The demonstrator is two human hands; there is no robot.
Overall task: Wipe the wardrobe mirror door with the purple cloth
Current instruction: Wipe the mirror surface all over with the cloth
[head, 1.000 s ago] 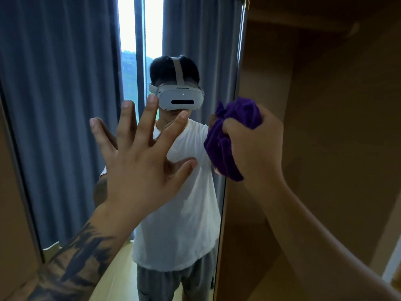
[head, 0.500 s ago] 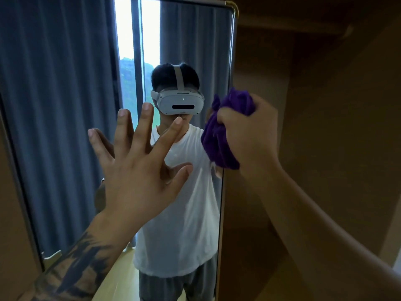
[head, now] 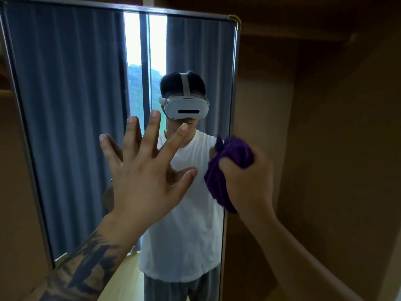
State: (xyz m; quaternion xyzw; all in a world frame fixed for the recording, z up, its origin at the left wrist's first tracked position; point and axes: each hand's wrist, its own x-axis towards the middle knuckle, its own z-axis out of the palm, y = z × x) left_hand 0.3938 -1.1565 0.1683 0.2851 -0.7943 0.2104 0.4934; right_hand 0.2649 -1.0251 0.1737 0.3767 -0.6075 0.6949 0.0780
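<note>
The wardrobe mirror door [head: 71, 109] stands in front of me with a thin metal frame, and its top right corner is in view. My left hand [head: 147, 170] lies flat against the glass with fingers spread. My right hand [head: 247, 181] grips the bunched purple cloth [head: 225, 168] and holds it at the mirror's right edge, about chest height. The glass reflects blue curtains, a bright window gap and a person in a white shirt wearing a headset.
Right of the mirror is the brown wooden wardrobe interior [head: 325, 148], with a shelf [head: 293, 33] near the top. A brown panel [head: 13, 192] borders the mirror on the left.
The view has tilted up, so the mirror's top edge and corner now show. Both hands sit lower in frame; the cloth stays at the right edge and the left hand stays on the glass.
</note>
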